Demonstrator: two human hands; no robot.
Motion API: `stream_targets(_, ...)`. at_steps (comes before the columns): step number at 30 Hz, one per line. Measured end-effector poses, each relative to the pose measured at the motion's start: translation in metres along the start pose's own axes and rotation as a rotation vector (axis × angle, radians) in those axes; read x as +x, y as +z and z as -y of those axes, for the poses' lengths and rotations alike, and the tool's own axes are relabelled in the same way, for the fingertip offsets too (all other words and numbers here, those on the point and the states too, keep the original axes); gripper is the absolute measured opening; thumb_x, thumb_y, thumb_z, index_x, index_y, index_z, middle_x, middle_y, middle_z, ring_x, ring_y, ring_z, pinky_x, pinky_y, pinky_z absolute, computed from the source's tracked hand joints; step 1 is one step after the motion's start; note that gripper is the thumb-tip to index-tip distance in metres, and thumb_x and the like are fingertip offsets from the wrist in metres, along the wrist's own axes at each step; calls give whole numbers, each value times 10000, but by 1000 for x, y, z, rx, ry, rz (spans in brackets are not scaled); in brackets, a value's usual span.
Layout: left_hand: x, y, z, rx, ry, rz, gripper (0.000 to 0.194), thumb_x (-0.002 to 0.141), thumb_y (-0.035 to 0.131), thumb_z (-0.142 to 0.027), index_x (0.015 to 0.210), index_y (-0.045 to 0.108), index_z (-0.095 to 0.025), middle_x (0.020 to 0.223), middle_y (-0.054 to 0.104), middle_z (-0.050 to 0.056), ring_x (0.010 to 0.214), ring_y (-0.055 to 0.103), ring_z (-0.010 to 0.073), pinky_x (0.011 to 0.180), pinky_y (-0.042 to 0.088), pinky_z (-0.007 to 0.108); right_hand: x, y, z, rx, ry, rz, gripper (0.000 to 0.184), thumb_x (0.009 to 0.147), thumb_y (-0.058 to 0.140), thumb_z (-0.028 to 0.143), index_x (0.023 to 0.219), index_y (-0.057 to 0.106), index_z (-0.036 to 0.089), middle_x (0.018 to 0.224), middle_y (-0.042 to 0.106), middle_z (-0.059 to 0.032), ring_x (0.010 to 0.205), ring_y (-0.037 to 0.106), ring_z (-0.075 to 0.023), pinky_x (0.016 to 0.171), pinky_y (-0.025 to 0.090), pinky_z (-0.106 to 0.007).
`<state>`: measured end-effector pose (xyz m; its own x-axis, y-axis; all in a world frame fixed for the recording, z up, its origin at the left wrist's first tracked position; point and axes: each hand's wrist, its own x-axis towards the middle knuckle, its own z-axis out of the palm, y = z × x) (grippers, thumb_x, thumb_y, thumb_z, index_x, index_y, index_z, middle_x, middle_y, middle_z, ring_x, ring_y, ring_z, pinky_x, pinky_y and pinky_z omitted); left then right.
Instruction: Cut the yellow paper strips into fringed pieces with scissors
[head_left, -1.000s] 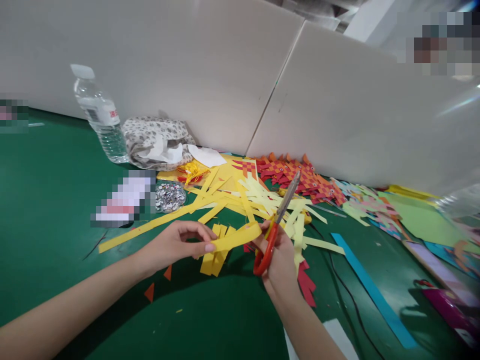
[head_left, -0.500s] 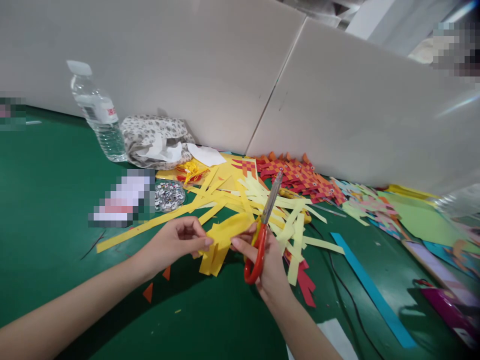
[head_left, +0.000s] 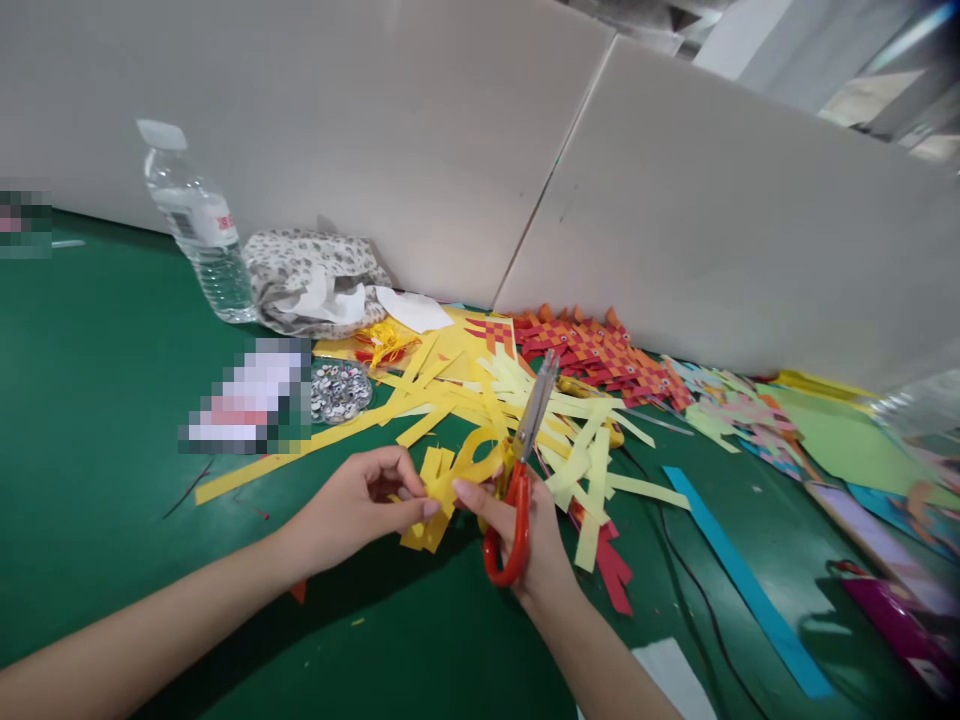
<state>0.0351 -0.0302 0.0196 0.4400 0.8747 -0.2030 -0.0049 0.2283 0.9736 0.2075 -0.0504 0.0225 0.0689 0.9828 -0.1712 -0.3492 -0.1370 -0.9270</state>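
Note:
Between my hands is a bundle of yellow paper strips (head_left: 435,480), some looped and some crossing with their ends hanging down. My left hand (head_left: 367,505) pinches it from the left with thumb and fingers. My right hand (head_left: 517,520) pinches its other side while also carrying red-handled scissors (head_left: 532,410), whose closed blades point up and away. Behind the hands lies a heap of pale yellow paper strips (head_left: 589,450) on the green table (head_left: 420,640).
A water bottle (head_left: 199,225) and a patterned cloth pouch (head_left: 315,255) stand by the grey partition (head_left: 360,120). Nearby are a phone (head_left: 247,395) and a bag of googly eyes (head_left: 340,392). Woven red-orange paper fish (head_left: 592,350), a blue strip (head_left: 750,580) and a black cable (head_left: 697,590) lie right.
The yellow paper between my hands has turned and now shows an open loop by my right fingers. The scissors have tilted and dropped slightly. My left hand has shifted a little right.

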Motion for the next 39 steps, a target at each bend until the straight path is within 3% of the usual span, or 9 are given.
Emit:
stream_targets(9,5,0,0,-74,-64,47,300,645,748,-219,783,483,-188,585,577,-77,521,510,70,523,407,189,-1,3,3,-40,-89,-51,371,511,842,202,760,567,213,741,657,9,687,629,-172,727,526,-332)
stream_targets(12,7,-3,2,-40,-96,73,317,648,750,-243,872,535,-178,601,601,-63,519,514,77,535,426,202,0,2,6,9,-132,-163,367,524,838,209,728,533,208,683,609,42,634,612,-140,684,535,-301)
stream_targets(15,8,-6,1,20,-106,68,234,660,737,-275,813,603,-162,623,592,-44,547,519,86,515,419,194,2,-1,9,41,-138,-256,398,503,850,205,712,511,200,657,565,72,598,602,-107,642,541,-254)
stream_targets(20,8,-9,-3,128,-121,45,195,654,731,-322,728,652,-160,599,556,-37,539,479,91,452,357,179,5,-6,10,64,-96,-252,412,506,851,204,736,509,198,675,574,73,588,620,-98,627,541,-229)
stream_targets(26,8,-9,0,152,-76,80,146,672,712,-298,716,679,-163,610,563,-32,565,486,93,543,383,208,6,-8,7,56,-108,-235,402,516,846,190,734,509,197,687,585,72,592,616,-93,618,535,-221)
stream_targets(29,8,-10,1,97,-88,29,173,655,724,-290,769,676,-170,656,595,-25,596,523,103,568,407,215,8,-10,6,65,-136,-251,392,531,845,191,736,510,196,665,581,74,590,617,-89,610,533,-206)
stream_targets(33,9,-12,-1,87,-105,-32,272,652,730,-312,880,659,-181,700,609,-26,575,526,95,481,366,189,10,-12,5,90,-170,-289,389,529,848,182,731,516,193,655,573,80,585,618,-86,606,535,-200)
stream_targets(39,9,-12,-1,59,-137,36,346,628,755,-298,916,607,-176,713,621,-20,614,559,111,458,392,177,11,-12,6,88,-178,-332,387,520,849,187,710,512,191,646,577,84,566,613,-83,612,529,-209)
